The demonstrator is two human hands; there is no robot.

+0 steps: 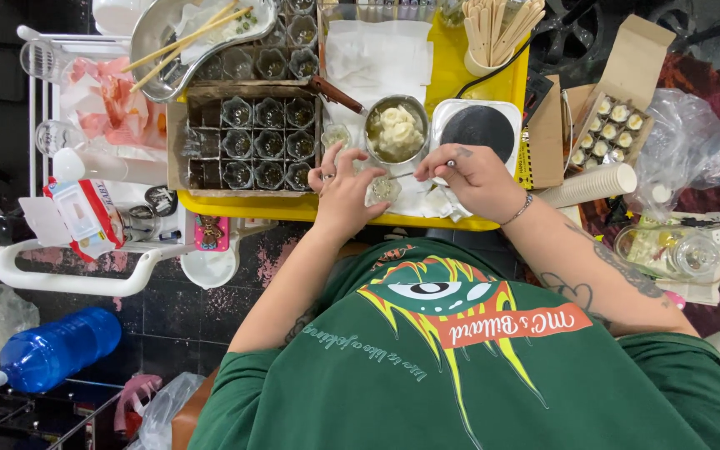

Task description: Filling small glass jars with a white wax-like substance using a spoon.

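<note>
— Holding what, exactly?
— A small glass cup (383,190), steadied by the left hand (342,193); the right hand (475,177) pinches a thin metal stick (410,174) over it.
— Around them?
— A metal pot of pale wax (397,129) just beyond, jars in a cardboard tray (247,137) further left.

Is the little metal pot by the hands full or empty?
Not empty. The small metal pot on the yellow tray holds a pale, creamy lump piled in its middle, with the rim showing around it. How deep it goes cannot be told.
</note>
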